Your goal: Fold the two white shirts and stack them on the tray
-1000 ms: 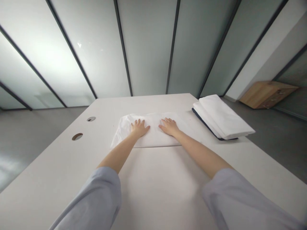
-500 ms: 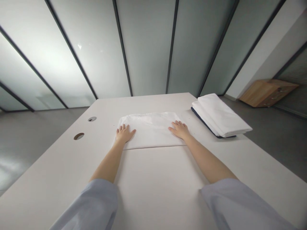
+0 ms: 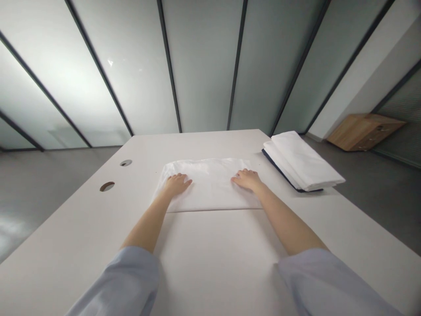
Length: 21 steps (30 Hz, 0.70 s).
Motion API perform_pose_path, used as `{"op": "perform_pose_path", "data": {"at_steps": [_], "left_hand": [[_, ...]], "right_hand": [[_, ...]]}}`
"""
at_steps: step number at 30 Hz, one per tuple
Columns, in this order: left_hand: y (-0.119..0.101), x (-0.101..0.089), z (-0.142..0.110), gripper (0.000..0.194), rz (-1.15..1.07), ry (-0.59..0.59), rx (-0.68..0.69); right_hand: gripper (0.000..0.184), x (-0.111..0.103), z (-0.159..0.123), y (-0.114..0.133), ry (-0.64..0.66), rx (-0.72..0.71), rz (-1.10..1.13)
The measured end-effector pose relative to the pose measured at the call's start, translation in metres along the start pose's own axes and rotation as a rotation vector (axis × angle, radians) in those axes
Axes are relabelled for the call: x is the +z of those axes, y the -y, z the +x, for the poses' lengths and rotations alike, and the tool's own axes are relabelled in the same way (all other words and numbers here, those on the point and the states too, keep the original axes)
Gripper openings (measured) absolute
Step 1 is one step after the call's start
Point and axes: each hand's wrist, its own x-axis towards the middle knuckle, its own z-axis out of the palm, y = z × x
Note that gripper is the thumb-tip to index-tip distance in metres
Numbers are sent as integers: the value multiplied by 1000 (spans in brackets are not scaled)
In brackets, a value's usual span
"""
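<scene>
A folded white cloth lies flat on the white table in front of me. My left hand rests on the cloth's left end, palm down, fingers stretched and turned inward. My right hand lies the same way on the cloth's right end, its fingers pointing left. Neither hand holds anything; both press on the fabric. Light blue sleeves cover my upper arms.
A stack of folded white cloths on a dark base sits at the table's far right. Two round cable holes are in the table's left side. Frosted glass panels stand behind, and a wooden cabinet is on the floor far right.
My hands slid apart from the cloth's middle to its two ends, then turned their fingers inward. The cloth lies flatter and its near edge sits slightly closer to me.
</scene>
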Motion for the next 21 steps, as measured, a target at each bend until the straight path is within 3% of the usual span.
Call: {"op": "perform_pose_path", "data": {"at_steps": [2, 5, 7, 9, 12, 14, 16, 21], "left_hand": [[-10, -10, 0, 56, 44, 17, -51], [-32, -15, 8, 63, 60, -74, -44], [-48, -9, 18, 67, 34, -133, 20], [-64, 1, 32, 66, -7, -121, 65], [-76, 16, 49, 66, -65, -74, 62], [-69, 22, 55, 72, -94, -65, 31], [-48, 24, 55, 77, -104, -54, -26], [32, 22, 38, 75, -74, -25, -236]], "right_hand": [[52, -7, 0, 6, 20, 7, -42], [49, -11, 4, 24, -59, -36, -47], [50, -9, 11, 43, -159, -126, -6], [52, -2, 22, 63, -214, -245, 39], [56, 11, 38, 83, -149, -321, 86], [62, 19, 47, 83, -84, -290, 105], [65, 24, 53, 70, -55, -228, 113], [63, 28, 57, -1, -67, -13, 107]]}}
